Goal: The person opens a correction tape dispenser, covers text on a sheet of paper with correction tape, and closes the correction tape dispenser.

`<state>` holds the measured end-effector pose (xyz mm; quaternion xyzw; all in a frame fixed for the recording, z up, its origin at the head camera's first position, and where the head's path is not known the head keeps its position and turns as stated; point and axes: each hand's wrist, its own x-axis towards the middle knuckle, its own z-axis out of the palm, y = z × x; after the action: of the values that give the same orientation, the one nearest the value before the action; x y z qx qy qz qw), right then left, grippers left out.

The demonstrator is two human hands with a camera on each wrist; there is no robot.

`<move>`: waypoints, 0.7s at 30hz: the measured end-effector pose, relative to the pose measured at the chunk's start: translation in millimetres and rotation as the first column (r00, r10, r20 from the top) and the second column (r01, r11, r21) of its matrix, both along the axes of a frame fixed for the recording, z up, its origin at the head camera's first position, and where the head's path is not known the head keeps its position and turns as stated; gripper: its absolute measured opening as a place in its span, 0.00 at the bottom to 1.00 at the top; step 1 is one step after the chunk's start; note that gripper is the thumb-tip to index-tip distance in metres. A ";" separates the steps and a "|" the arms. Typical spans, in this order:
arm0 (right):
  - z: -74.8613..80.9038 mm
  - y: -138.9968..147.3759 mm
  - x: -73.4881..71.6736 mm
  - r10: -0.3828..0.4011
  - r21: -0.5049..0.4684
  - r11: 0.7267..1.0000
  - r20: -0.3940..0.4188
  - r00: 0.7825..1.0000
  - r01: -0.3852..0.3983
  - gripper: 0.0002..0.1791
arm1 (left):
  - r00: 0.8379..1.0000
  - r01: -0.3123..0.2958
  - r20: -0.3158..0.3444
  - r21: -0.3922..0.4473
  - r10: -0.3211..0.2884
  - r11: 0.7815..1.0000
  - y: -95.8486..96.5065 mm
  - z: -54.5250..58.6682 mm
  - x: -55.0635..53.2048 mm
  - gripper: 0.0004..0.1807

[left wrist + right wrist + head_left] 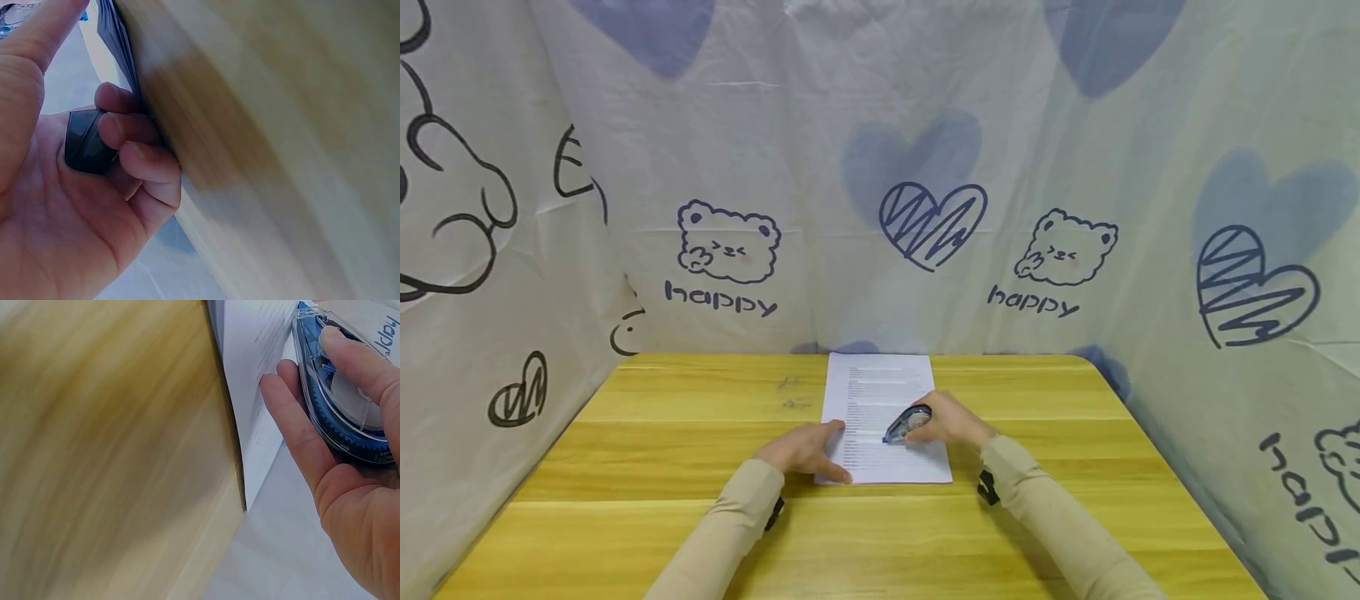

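A stack of printed paper lies on the wooden table. Thumb and index finger of my left hand rest spread on its left side. The other fingers of that hand curl round a small dark cap against the palm, as the left wrist view shows; the cap is hidden in the head view. My right hand grips a clear-and-blue correction tape dispenser from above, thumb on its near face. The dispenser's tip points down and left at the printed lines; whether it touches the sheet, I cannot tell.
The yellow wooden table reaches back to a white cloth printed with hearts and bears. More cloth hangs at both sides. Dark scribble marks show on the tabletop left of the paper.
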<state>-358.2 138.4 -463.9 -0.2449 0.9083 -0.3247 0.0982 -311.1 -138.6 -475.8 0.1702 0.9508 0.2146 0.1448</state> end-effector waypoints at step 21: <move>-0.2 5.6 0.1 -0.010 0.040 0.999 -0.049 0.999 0.012 0.12 | 1.000 -0.003 0.000 -0.003 0.003 1.000 -0.1 0.2 1.5 0.55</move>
<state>-358.1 144.0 -464.1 -0.2458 0.9181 -0.3008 0.0788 -309.6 -138.7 -475.6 0.1686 0.9514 0.2132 0.1450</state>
